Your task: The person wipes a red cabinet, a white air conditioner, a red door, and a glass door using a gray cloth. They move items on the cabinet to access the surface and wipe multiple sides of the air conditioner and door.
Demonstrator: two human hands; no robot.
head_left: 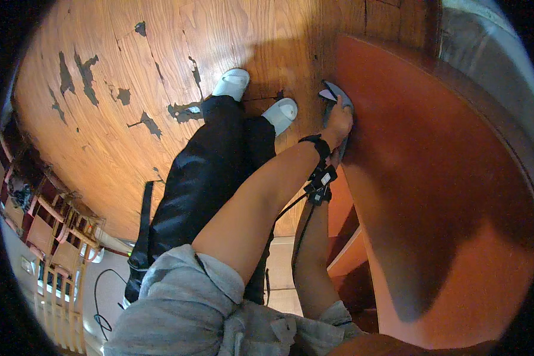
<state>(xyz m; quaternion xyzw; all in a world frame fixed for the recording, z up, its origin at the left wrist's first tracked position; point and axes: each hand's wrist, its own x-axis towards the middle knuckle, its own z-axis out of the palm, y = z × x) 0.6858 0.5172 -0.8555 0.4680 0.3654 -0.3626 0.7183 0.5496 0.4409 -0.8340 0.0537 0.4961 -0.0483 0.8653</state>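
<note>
The left hand [339, 123] was curled around a dark grey, thin-looking thing [346, 102], its fingers closed on it beside the left edge of a red-brown wooden panel [445, 172]. The grey thing showed a pale pink patch at its far left end, just beyond the fingers; what kind of thing it was could not be told. The right hand [336, 158] sat just behind the left, mostly hidden by the left wrist, so whether it was spread or pinching anything could not be told.

A black band [320, 146] circled the left wrist, and small black boxes [324, 177] with a thin cable [295, 203] lay just behind the hands, by the right wrist. To the right of the hands the panel spread wide, with a dark shadow across it.

To the left of the hands, a little apart, two white slippers [280, 114] stood on the wood-patterned floor [178, 44], below the legs of black trousers [202, 160]. Farther left, the floor had dark, torn patches [86, 77]. Well apart, behind and to the left, stood wooden chairs [58, 258].
</note>
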